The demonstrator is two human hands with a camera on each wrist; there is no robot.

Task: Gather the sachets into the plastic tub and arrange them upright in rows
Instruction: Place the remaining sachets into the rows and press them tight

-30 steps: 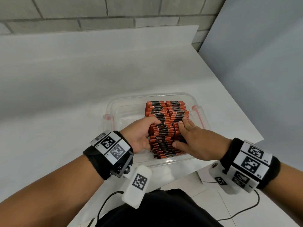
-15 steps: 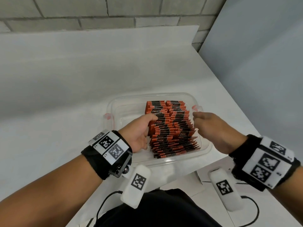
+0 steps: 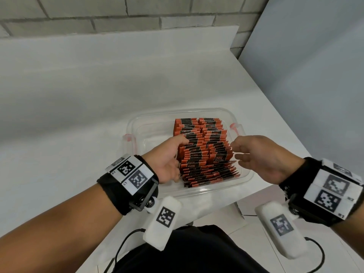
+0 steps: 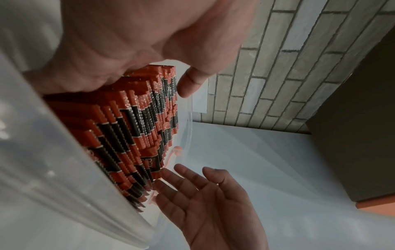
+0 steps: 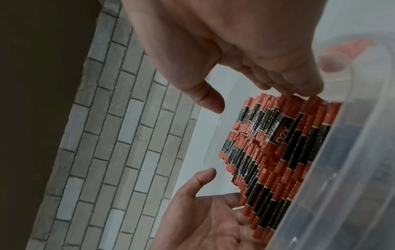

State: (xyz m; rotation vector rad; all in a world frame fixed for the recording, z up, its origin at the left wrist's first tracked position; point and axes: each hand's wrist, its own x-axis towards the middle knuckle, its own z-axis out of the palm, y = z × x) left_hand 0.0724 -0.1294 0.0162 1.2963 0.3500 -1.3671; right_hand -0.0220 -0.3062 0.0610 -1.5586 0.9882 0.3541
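The clear, rectangular plastic tub [image 3: 239, 175] with red clips sits on the white surface [image 3: 78, 115] just in front of the person, and the orange-and-black foil sachets [image 3: 204, 152] are all inside it as far as the head view shows; none lies loose on the surface around the tub. They stand on edge in two rows running from the near wall to the far wall, filling the right part of the tub, while the left part of the tub floor is bare. The far stretch of the rows looks tight and upright. The near stretch is looser: those sachets lean toward the near wall and fan out, and a few show their printed faces.

The left hand [image 3: 167, 160] lies against the left side of the rows, fingers relaxed and spread, holding nothing. The right hand [image 3: 260, 156] hovers at the right side, fingers loosely extended with the fingertips [image 4: 169, 174] at or just off the sachet edges, also holding nothing.

Gathering looks finished. What seems left is straightening: pressing the leaning near sachets upright and squaring the two rows.
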